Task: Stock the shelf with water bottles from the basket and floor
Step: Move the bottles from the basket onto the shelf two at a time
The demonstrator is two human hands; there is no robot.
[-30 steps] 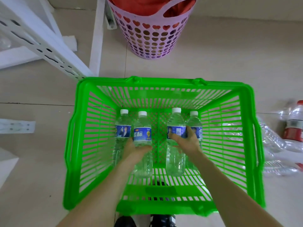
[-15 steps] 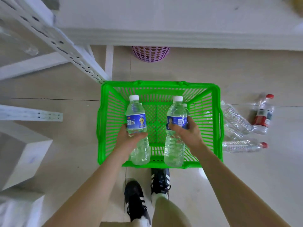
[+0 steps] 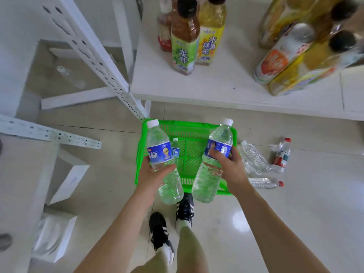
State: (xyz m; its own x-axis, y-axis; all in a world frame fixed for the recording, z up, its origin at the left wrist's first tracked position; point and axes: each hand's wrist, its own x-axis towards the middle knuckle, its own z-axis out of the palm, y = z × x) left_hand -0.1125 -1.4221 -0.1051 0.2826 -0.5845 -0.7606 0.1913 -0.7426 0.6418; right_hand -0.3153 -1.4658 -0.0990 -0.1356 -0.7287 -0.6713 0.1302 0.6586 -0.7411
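My left hand (image 3: 152, 173) grips a clear water bottle (image 3: 161, 154) with a blue label and white cap, held above the green basket (image 3: 189, 154) on the floor. My right hand (image 3: 229, 166) grips a second such water bottle (image 3: 213, 164), tilted right. One more blue-label bottle (image 3: 175, 147) stands inside the basket at its left. The white shelf (image 3: 206, 85) lies just beyond the basket, above it. On the floor to the right lie several clear bottles (image 3: 254, 157) and a red-label bottle (image 3: 281, 154).
Tea bottles (image 3: 184, 38) and large yellow drink bottles (image 3: 299, 50) stand on the shelf. A white perforated upright (image 3: 94, 54) runs down the left. White boxes (image 3: 65, 180) sit on the floor at left. My black shoes (image 3: 171, 219) are below the basket.
Both hands have lifted their bottles out of the basket and higher. The view has risen, so the shelf with drinks has come into sight and the basket looks smaller.
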